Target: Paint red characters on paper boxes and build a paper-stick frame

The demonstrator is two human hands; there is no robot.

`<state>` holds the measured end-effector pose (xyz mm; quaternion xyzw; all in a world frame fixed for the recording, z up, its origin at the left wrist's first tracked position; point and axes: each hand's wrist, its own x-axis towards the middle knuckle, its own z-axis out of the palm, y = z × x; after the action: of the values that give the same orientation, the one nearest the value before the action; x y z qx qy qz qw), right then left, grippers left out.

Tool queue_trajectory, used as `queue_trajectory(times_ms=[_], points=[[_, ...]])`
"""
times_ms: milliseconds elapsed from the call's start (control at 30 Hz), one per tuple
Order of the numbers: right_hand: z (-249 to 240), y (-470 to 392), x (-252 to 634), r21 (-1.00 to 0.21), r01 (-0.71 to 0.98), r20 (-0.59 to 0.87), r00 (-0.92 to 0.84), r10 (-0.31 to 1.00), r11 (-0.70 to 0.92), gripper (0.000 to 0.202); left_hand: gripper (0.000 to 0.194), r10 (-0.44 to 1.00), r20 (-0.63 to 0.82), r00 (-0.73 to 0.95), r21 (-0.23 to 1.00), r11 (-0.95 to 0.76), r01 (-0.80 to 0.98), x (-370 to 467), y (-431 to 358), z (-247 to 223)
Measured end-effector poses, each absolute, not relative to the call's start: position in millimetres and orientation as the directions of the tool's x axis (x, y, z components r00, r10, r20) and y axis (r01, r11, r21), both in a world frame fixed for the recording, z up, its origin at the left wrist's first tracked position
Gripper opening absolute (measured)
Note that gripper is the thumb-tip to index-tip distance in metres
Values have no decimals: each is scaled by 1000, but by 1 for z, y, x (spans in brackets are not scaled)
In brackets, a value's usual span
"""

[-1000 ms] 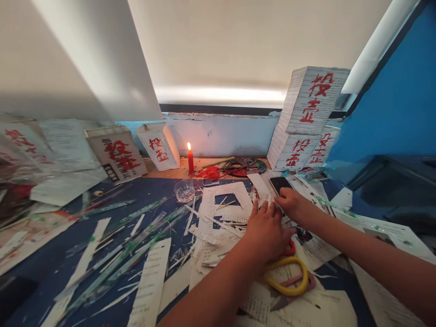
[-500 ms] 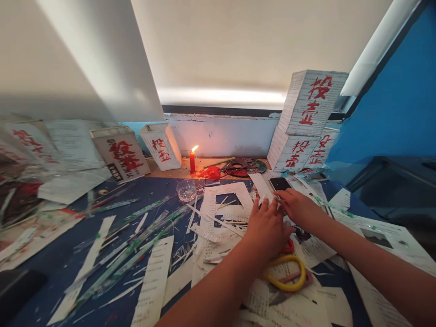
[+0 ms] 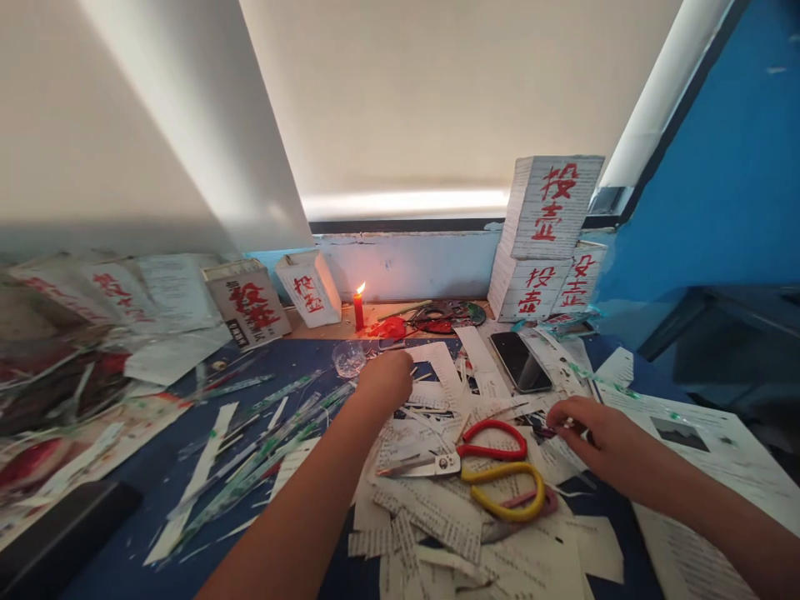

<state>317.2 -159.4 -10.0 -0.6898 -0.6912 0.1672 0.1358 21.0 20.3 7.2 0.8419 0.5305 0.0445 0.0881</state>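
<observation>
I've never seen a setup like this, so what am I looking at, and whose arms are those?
There is no machine: those bare arms belong to the person wearing the camera on their head. It looks forward and down. The left hand is near a clear, round container; the right hand is near a flat black phone. On the dark blue tabletop lie metal scissors with red and yellow handles among strips of printed white paper. Farther back stand a lit red candle and white paper-covered boxes with red writing. Whether either hand holds anything, I can't tell.
</observation>
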Motion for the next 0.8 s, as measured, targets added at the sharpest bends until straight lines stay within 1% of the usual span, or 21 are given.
queue_trajectory(times_ms=[100,200,333,433,500,567,667,733,800], points=[[-17,-172,322,-405,913,-93,18,995,-55,16,17,901,11,433,215,-425,879,15,21,-13],[-25,-179,324,-375,925,-110,26,994,-66,14,17,895,64,442,231,-444,866,17,21,-29],[-35,-179,322,-337,939,-138,20,990,-66,1,17,874,105,475,228,-486,844,22,25,-42],[-38,-178,321,-339,937,-142,31,989,-79,6,17,867,107,487,225,-499,837,22,28,-46],[-34,-178,320,-353,932,-104,52,993,-86,5,17,868,103,486,237,-496,835,20,29,-45],[-25,-176,319,-391,916,-43,76,996,-87,4,18,865,93,493,266,-498,825,16,28,-41],[-4,-164,308,-500,864,45,88,995,-54,7,19,845,68,531,334,-521,786,11,23,-32],[9,-147,294,-591,807,73,68,995,-12,10,18,824,56,564,373,-541,754,8,17,-29],[15,-124,275,-685,728,70,40,997,19,11,19,802,52,595,407,-561,721,8,11,-28]])
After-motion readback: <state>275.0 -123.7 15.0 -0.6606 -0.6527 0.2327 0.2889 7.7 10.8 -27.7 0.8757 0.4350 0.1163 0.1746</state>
